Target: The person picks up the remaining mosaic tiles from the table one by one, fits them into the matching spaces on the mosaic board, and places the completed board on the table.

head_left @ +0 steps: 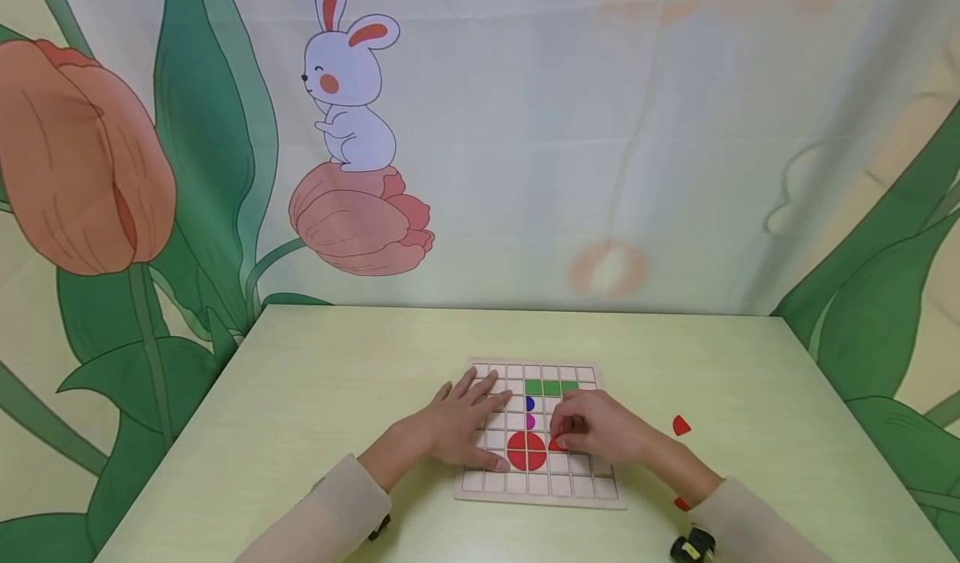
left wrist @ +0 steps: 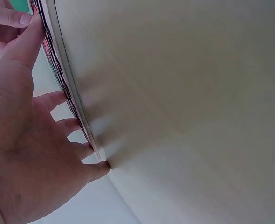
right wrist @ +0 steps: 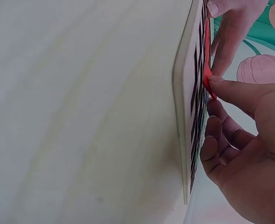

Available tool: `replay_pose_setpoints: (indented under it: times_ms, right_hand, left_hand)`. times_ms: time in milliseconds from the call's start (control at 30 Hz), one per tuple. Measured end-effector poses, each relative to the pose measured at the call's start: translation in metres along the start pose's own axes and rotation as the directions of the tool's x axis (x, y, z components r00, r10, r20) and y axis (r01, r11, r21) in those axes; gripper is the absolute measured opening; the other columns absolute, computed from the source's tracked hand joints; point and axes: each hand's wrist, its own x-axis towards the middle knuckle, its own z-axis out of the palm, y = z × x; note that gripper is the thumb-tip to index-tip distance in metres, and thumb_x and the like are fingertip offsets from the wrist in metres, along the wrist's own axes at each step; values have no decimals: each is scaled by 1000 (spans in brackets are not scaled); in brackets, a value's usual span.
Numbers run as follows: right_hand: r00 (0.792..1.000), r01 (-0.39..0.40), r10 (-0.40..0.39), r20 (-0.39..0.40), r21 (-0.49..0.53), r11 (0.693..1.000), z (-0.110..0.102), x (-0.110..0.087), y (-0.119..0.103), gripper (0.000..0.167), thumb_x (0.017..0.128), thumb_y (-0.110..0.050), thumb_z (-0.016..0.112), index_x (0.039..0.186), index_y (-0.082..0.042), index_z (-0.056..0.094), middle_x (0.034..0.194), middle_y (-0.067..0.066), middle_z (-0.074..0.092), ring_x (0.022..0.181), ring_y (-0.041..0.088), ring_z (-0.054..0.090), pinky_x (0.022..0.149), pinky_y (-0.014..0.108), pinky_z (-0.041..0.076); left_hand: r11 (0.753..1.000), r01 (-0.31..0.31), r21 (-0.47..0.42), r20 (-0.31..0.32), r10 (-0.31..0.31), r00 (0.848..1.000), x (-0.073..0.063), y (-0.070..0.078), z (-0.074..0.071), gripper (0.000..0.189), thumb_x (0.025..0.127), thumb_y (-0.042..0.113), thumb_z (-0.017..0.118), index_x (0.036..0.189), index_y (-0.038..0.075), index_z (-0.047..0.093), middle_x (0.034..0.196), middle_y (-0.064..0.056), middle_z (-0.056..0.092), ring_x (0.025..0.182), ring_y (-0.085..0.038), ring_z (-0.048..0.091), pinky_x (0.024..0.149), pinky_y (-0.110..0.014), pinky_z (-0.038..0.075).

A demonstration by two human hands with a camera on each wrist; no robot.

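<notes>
A square wooden grid board (head_left: 540,501) lies on the table. My left hand (head_left: 456,426) rests spread over its left side, fingers straight and the thumb near a red circle (head_left: 517,460) made up of quarter pieces. Just right of that circle, my right hand (head_left: 603,426) pinches a small red piece (right wrist: 209,83) between thumb and fingertip, against the board's face. Farther up the grid are a row of green squares (head_left: 551,388), a blue half circle (head_left: 529,404) and a magenta half circle (head_left: 530,422). My right hand covers part of the grid's right side.
On the table to the right lies a loose red quarter piece (head_left: 681,424). Another red piece (head_left: 682,504) shows partly beside my right sleeve. A curtain (head_left: 525,129) printed with a rabbit and tulips hangs behind the table's back edge.
</notes>
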Motion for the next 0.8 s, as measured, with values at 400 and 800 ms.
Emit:
replay_pose_setpoints:
  times_ms: [400, 800]
  right_hand:
    - [1000, -12, 12, -3, -10, 1000, -5, 0, -2, 14, 94, -10, 82, 96, -23, 79, 93, -9, 64, 89, 19, 61, 76, 25, 55]
    - [1000, -16, 15, -15, -25, 1000, -11, 1, 0, 13, 93, -10, 83, 100, -19, 76, 94, -8, 64, 87, 17, 60, 75, 25, 56]
  left_hand:
    - [1000, -1, -6, -3, 1, 1000, 3, 1, -1, 109, 87, 80, 66, 171, 27, 23, 179, -6, 6, 164, -38, -2, 127, -66, 12]
    - [1000, 8, -16, -6, -8, 1000, 5, 3, -4, 108, 87, 78, 67, 171, 26, 23, 179, -6, 5, 163, -38, -2, 127, -66, 12]
